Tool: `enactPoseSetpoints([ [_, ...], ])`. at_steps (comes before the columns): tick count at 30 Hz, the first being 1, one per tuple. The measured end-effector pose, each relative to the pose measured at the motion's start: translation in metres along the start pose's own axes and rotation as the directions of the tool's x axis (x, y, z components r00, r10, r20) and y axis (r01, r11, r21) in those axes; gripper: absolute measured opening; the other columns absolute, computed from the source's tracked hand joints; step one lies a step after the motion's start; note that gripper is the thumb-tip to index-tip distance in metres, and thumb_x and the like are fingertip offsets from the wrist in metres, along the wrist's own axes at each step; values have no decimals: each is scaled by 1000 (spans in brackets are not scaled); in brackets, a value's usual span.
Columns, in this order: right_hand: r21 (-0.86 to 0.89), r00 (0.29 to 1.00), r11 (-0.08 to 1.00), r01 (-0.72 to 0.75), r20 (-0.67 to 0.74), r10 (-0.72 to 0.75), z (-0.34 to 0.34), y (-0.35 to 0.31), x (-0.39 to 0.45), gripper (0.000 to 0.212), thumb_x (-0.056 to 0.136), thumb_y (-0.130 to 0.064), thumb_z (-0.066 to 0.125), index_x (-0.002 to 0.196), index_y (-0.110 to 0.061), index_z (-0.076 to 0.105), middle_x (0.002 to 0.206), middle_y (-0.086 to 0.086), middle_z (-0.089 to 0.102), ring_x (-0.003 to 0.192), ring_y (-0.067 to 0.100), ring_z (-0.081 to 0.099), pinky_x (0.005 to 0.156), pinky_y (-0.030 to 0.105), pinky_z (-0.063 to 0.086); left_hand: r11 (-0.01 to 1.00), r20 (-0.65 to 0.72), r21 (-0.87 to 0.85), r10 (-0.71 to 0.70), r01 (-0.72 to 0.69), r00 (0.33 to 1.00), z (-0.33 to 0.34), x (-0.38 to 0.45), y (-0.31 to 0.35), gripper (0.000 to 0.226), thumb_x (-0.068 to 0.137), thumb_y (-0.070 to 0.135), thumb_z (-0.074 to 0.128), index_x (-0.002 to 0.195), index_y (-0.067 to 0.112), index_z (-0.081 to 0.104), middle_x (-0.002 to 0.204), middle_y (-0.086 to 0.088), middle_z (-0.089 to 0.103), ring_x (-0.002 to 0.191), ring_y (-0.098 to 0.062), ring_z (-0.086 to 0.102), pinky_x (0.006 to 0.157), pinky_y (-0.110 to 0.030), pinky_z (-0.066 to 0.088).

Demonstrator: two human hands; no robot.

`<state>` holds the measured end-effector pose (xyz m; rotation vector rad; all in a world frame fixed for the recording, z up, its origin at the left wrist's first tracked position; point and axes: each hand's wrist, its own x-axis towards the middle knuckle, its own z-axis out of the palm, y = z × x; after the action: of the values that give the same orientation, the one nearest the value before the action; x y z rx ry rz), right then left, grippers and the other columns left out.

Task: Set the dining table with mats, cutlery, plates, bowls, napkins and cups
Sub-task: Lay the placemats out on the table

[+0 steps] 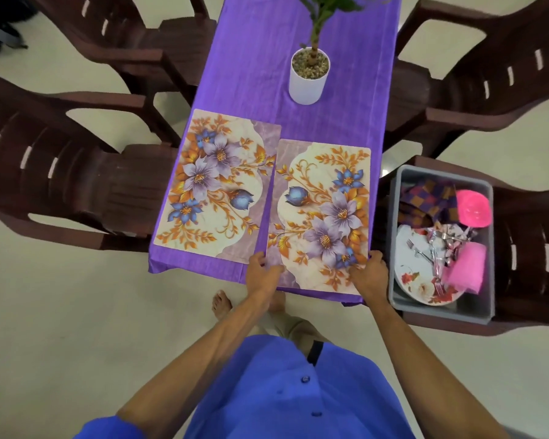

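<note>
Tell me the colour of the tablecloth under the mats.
Purple, seen in the head view: tablecloth beneath both floral mats.

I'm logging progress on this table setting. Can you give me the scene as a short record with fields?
mats laid: left mat and right mat, side by side
left hand: on right mat's near left corner
right hand: on its near right corner
grey bin: on chair, holding plate, cutlery, pink cups, checked cloth
centre: potted plant
</note>
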<state>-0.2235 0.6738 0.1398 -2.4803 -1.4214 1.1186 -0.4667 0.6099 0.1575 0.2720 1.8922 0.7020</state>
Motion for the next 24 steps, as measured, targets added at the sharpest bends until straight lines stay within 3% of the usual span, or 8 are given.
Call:
enactPoseSetpoints([
  [2,5,999,999,-38,17,38,-2,2,6,58,83,-19,82,124,5,49,118,28,63,108,47,64,82,46,56,999,-29,-44,-22,21,999,0,0,4,51,92,17,78,133,21,48,128,3,57,115,-16,57,71,-19,52],
  [4,-2,997,998,-67,46,67,-5,7,12,56,82,-25,83,121,5,56,113,24,67,105,44,67,79,42,55,997,-19,-69,-40,38,999,-2,2,4,46,93,19,78,127,22,47,124,3,57,112,-17,57,66,-18,48],
  [9,114,985,981,-158,86,149,-15,23,20,48,83,-32,83,115,-2,64,105,16,70,91,29,67,70,32,49,996,77,-51,-71,75,994,-5,14,-4,48,90,28,79,130,24,51,130,0,58,117,-22,60,93,-38,60],
  [11,278,981,942,-189,100,168,-24,24,12,39,88,-24,77,117,-6,60,106,14,68,85,23,66,65,30,49,994,137,-68,-73,83,988,-3,14,-4,49,90,28,79,132,23,53,130,1,59,117,-21,61,89,-35,61],
  [14,489,986,860,-144,142,84,-41,26,-1,20,94,-13,69,112,-18,63,106,10,70,84,18,68,63,28,51,1000,189,13,-18,16,982,-1,12,0,46,92,31,79,130,23,54,123,5,63,105,-11,62,73,-23,55],
  [16,581,987,804,-127,158,42,-52,27,-5,22,93,-8,70,104,-27,68,104,6,74,85,19,72,68,29,55,995,153,86,34,-48,988,0,10,6,41,92,33,78,126,23,56,114,8,64,102,-9,62,69,-19,50],
  [20,712,969,681,-169,246,-17,-67,37,-9,30,90,0,71,110,-22,74,112,12,77,100,30,74,85,40,60,987,201,108,99,-122,975,3,6,21,26,105,45,58,120,24,57,106,13,63,107,-15,62,74,-21,50],
  [24,718,946,669,-192,317,-68,-70,47,-17,27,94,-5,70,118,-17,71,119,15,75,104,31,74,86,40,60,989,269,-55,144,-134,952,10,-5,34,38,113,44,37,122,21,65,111,14,70,104,0,63,74,-10,48],
])
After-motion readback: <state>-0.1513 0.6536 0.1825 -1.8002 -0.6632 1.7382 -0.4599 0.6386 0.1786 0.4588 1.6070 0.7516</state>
